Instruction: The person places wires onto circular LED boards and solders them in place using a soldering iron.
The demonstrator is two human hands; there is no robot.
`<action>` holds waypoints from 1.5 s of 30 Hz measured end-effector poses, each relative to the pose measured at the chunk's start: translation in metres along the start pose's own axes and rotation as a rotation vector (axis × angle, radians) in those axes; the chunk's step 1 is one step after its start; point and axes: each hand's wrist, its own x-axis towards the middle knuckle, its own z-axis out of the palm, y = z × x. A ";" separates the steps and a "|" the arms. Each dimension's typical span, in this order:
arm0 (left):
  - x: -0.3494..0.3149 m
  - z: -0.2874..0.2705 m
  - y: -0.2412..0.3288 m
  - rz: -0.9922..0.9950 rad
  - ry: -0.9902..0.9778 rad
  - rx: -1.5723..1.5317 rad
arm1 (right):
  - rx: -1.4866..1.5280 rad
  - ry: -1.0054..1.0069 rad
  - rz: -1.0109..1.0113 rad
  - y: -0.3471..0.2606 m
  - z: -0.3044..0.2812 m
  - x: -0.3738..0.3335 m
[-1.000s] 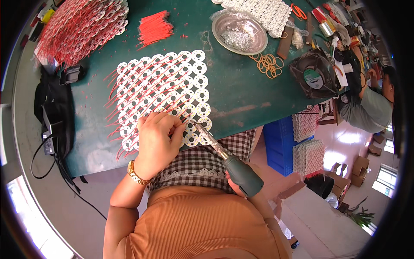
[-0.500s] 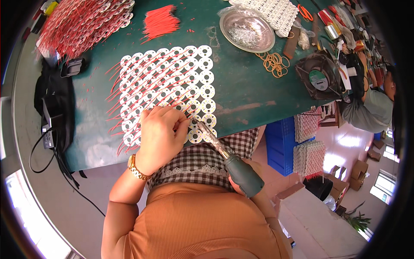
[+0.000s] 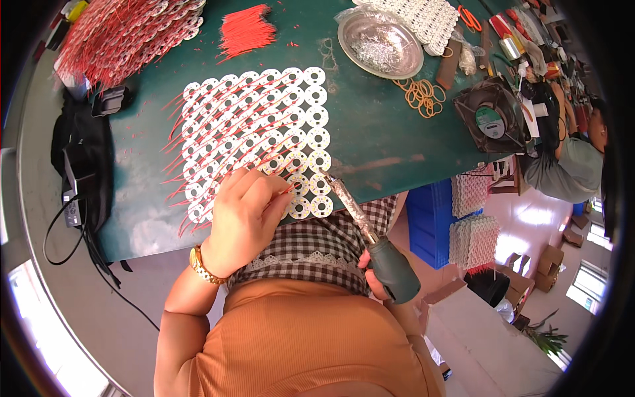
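A panel of round white circuit boards (image 3: 310,120) with centre holes lies on the bench, many crossed by thin red wires (image 3: 173,152). Over its near part is my left hand (image 3: 243,205), thumb and fingertips pinched on a red wire (image 3: 287,190). My right hand (image 3: 374,279) grips the dark green handle of a soldering iron (image 3: 393,270), which partly hides that hand. The iron's foil-wrapped barrel points up and left, its tip just beside the panel's right-hand column.
A loose pile of red wires (image 3: 246,32) and a wired stack of boards (image 3: 132,40) lie at the far side. Metal bowl (image 3: 411,63), rubber bands (image 3: 423,99) and cooling fan (image 3: 488,119) stand right. Another person (image 3: 574,169) sits at far right.
The soldering iron has moved right, its tip leaving the boards near my left fingertips. My left hand has shifted slightly down and left, still pinching.
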 end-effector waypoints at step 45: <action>0.011 0.013 -0.003 -0.063 -0.131 -0.003 | 0.152 -0.126 0.982 0.058 0.010 -0.044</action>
